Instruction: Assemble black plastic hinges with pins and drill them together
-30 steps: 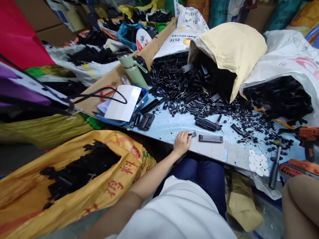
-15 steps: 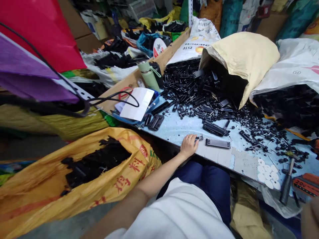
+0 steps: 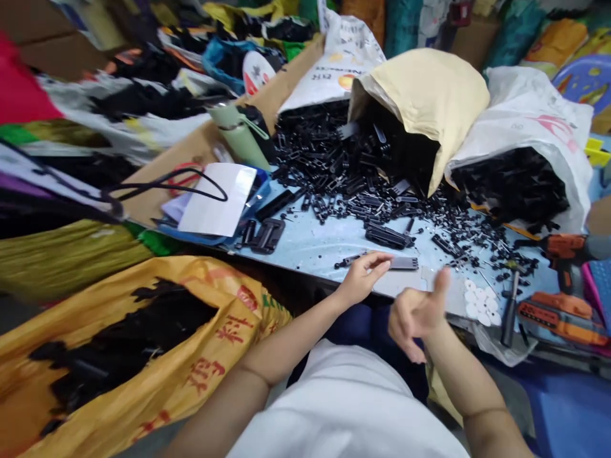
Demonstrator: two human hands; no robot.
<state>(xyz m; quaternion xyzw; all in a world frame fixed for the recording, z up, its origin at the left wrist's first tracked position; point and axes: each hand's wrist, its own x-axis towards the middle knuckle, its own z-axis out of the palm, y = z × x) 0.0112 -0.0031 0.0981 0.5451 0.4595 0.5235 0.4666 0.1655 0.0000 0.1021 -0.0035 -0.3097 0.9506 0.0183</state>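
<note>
1. Well, from where I stand, the flat, narrow grey strip with a dark toothed end [image 3: 405,263] lies near the close edge of the light-blue bench [image 3: 310,235], its long axis running roughly from 9 to 3 o'clock.
2. The person's left hand [image 3: 359,280] is the nearer one: its fingertips are at the strip's 9 o'clock end, so the strip's body lies just short of 3 o'clock from that grip.
3. Thumb and fingers there are drawn close together; whether they pinch the strip or merely touch it, I cannot tell.
4. The right hand [image 3: 416,315] is blurred, its thumb lifted away from loosely bent fingers, with nothing visible in the grip. The strip lies near 12 o'clock from it, apart from it.
5. Around them, a slim black part [image 3: 348,259] sits at 10 o'clock from the left hand. From the strip, a cluster of long black pieces [image 3: 387,235] lies at 11 o'clock, and round white discs [image 3: 481,305] at 4, with a black-handled hammer [image 3: 510,312] beyond.
</note>
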